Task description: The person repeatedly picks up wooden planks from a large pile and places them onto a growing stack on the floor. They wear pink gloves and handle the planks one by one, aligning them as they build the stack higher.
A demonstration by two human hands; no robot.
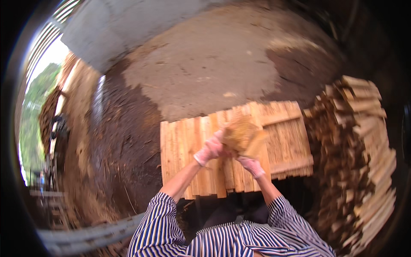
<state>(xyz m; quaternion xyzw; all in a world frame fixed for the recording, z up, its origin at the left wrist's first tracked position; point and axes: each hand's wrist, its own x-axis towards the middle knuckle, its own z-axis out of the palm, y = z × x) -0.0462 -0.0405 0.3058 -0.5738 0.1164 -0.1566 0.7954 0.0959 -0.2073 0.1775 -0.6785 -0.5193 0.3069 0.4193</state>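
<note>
Both my hands wear pink gloves and grip a bundle of short wooden slats (pixel 242 135), blurred by motion, with the end faces upward. My left hand (pixel 210 149) is closed round the bundle's left side. Lower on its right side, my right hand (pixel 251 166) is closed on it too; its fingers are partly hidden. Beneath the bundle lies a broad layer of pale wooden slats (pixel 184 150), set side by side. Two crosswise slats (pixel 282 118) rest on the right part of that layer.
At the right stands a tall, uneven stack of cut slats (pixel 372 141). Dark, damp soil (pixel 128 141) lies to the left, and a bare grey-brown floor (pixel 205 64) beyond the slats. A grey rail or pipe (pixel 94 237) runs across the lower left, near my left sleeve.
</note>
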